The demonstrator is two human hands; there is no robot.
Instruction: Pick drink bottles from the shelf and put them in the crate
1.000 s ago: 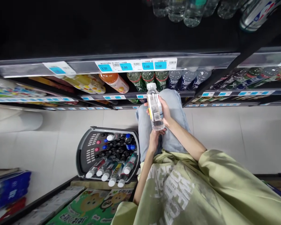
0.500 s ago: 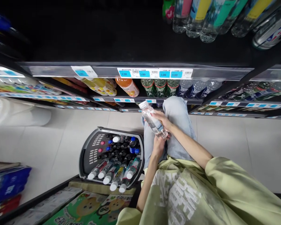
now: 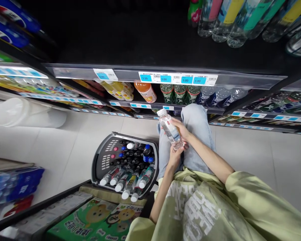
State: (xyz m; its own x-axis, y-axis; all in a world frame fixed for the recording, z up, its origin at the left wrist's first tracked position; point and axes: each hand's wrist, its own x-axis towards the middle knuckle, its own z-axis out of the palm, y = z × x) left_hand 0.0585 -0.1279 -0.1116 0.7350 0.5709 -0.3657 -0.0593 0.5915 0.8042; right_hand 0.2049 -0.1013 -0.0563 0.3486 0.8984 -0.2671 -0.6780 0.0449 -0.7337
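Observation:
A clear plastic water bottle (image 3: 171, 130) with a white cap is held tilted above my knees, its cap end toward the shelves. My right hand (image 3: 181, 130) wraps the bottle's side. Around its base are the fingers of my left hand (image 3: 175, 154). To the left of my legs stands a grey shopping basket (image 3: 100, 147) full of bottles. Several white-capped bottles (image 3: 129, 184) lean on its near side, and dark bottles with blue, red and black caps stand deeper in.
Ahead, a black shelf (image 3: 130, 43) carries price tags (image 3: 173, 79) on its front edge; clear bottles (image 3: 230, 23) stand at its right. Lower down are an orange drink (image 3: 145, 92) and green bottles (image 3: 180, 94). A white bucket (image 3: 12, 112) lies left. Green cartons (image 3: 90, 219) sit near me.
The whole view has shifted, so the shelves, basket and hands appear a little farther right. Both hands keep hold of the water bottle, which has barely turned.

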